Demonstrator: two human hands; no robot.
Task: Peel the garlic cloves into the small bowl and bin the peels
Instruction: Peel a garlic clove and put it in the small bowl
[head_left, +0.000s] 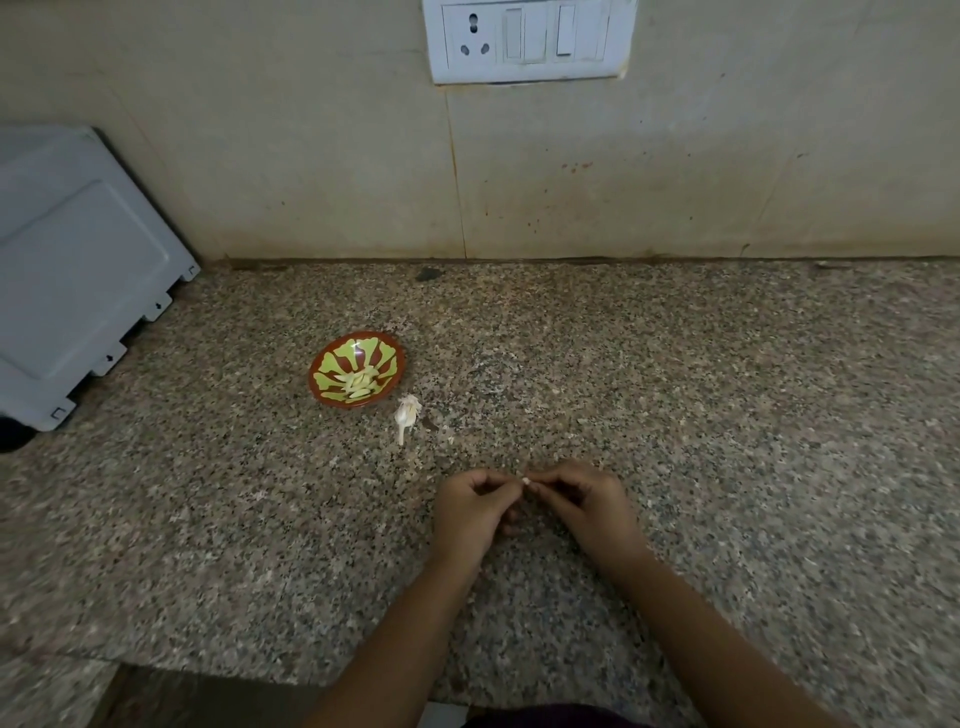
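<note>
A small red and green bowl (332, 364) stands on the granite counter and holds several peeled garlic cloves (359, 385). Just right of it and nearer to me lies a garlic bulb remnant (407, 413) with papery skin and a stalk. My left hand (470, 512) and my right hand (587, 504) meet above the counter, nearer to me than the remnant. Both pinch one small white garlic clove (525, 480) between their fingertips. Most of the clove is hidden by the fingers.
A grey appliance (78, 275) stands at the left against the tiled wall. A white switch plate (527, 39) is on the wall above. The counter's front edge (208, 670) runs below my forearms. A few skin flakes (449, 439) lie near the remnant.
</note>
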